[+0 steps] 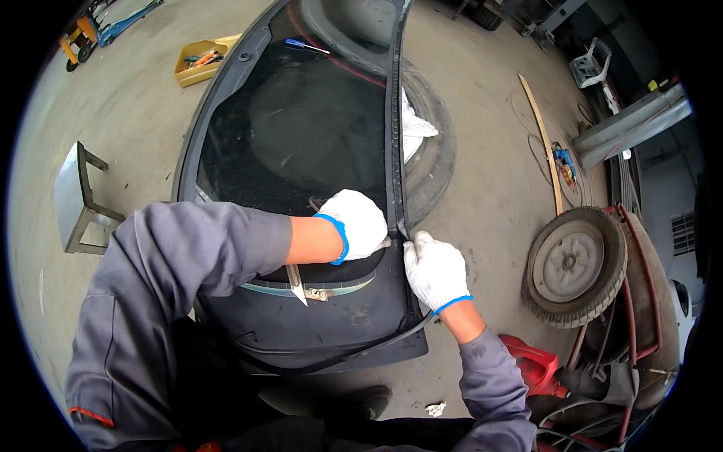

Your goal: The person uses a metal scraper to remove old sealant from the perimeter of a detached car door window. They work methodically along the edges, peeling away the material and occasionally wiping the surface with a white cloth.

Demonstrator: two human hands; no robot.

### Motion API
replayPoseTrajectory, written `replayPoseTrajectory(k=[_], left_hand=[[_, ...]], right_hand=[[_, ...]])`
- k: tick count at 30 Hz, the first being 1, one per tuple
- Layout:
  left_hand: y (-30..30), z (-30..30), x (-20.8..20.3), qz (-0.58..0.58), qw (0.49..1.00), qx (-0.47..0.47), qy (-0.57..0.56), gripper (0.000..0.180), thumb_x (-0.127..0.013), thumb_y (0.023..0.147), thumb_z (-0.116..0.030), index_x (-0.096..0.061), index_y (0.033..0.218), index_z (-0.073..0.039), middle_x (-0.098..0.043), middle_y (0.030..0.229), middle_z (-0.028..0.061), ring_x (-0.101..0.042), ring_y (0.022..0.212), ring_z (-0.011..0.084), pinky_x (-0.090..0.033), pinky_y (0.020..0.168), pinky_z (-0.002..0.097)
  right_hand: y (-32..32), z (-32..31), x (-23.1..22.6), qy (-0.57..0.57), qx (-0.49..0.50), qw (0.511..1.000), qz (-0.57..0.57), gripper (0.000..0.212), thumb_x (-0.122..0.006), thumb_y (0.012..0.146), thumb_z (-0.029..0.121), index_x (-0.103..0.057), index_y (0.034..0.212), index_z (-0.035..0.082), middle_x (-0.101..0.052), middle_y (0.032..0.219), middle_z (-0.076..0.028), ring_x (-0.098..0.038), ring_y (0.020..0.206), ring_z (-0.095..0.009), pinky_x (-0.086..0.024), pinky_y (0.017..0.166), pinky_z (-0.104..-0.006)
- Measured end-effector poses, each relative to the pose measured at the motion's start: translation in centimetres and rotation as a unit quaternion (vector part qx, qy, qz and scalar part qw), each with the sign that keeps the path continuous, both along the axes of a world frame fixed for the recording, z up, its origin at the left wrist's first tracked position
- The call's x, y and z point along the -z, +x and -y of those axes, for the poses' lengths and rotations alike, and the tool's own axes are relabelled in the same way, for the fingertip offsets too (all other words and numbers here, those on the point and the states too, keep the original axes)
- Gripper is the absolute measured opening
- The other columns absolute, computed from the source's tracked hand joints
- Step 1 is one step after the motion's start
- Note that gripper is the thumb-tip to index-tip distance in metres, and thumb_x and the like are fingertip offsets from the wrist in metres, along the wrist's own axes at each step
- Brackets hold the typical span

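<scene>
In front of me lies a black car door-like panel (354, 316) with a large dark glass pane (301, 132). A black rubber strip (394, 135) runs along its right edge, and its lower part trails loose past the near corner. My left hand (354, 224), in a white glove with a blue cuff, is closed over the glass beside that edge; what it grips is hidden, though a thin dark end pokes out behind it. Opposite, my right hand (437, 273), gloved alike, pinches the strip at the edge. A pointed pale blade-like piece (297, 285) lies by a metal bracket (316, 294).
The panel rests over a tyre (437, 166) with white cloth (416, 128). A blue pen (305, 47) lies on the glass. Around stand a metal stool (79, 200), yellow tool bin (199, 64), wooden strip (542, 143), wheel (576, 264) and red container (533, 365).
</scene>
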State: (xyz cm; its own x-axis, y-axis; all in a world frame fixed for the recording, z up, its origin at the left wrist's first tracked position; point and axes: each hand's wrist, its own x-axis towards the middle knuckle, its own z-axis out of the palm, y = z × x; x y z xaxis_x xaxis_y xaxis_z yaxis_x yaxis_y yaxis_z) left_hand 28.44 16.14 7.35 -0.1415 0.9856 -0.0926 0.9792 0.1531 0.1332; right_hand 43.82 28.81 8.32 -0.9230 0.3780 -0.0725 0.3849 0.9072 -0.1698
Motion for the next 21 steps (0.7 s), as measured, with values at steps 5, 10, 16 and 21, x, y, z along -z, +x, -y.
replayPoseTrajectory(k=[5,10,16,21], left_hand=[[-0.4,-0.4,0.0,0.022,1.0,-0.019,-0.004,0.046,-0.057,0.095,-0.046,-0.075,0.085,-0.005,-0.071,0.075,0.0169,-0.071,0.071,0.0365,-0.056,0.066,0.0466],[-1.0,-0.6,0.2,-0.005,1.0,-0.019,-0.022,0.045,-0.058,0.094,-0.046,-0.076,0.085,-0.006,-0.072,0.076,0.0165,-0.071,0.075,0.0359,-0.057,0.068,0.0459],[-1.0,-0.9,-0.1,-0.003,1.0,-0.025,-0.017,0.044,-0.059,0.093,-0.046,-0.076,0.086,-0.005,-0.072,0.078,0.0166,-0.072,0.075,0.0358,-0.057,0.069,0.0457],[-1.4,-1.4,-0.1,-0.013,0.999,-0.03,-0.022,0.044,-0.059,0.094,-0.045,-0.076,0.085,-0.006,-0.072,0.078,0.0163,-0.072,0.075,0.0364,-0.057,0.069,0.0459]], right_hand=[[0.2,-0.3,0.4,-0.004,-0.002,1.0,-0.012,0.027,-0.055,0.096,0.029,-0.062,0.091,0.003,-0.068,0.075,-0.023,-0.068,0.073,-0.042,-0.054,0.069,-0.052],[0.1,-0.2,0.5,-0.007,-0.01,1.0,-0.02,0.027,-0.055,0.096,0.029,-0.061,0.091,0.004,-0.068,0.075,-0.023,-0.067,0.072,-0.043,-0.054,0.069,-0.0525],[0.3,-0.2,0.7,0.0,-0.017,0.999,-0.028,0.026,-0.054,0.096,0.029,-0.061,0.091,0.004,-0.067,0.073,-0.023,-0.067,0.07,-0.043,-0.054,0.067,-0.0528],[0.1,0.1,0.2,0.0,-0.015,0.999,-0.036,0.026,-0.055,0.096,0.028,-0.062,0.09,0.004,-0.067,0.072,-0.023,-0.067,0.07,-0.043,-0.054,0.067,-0.0526]])
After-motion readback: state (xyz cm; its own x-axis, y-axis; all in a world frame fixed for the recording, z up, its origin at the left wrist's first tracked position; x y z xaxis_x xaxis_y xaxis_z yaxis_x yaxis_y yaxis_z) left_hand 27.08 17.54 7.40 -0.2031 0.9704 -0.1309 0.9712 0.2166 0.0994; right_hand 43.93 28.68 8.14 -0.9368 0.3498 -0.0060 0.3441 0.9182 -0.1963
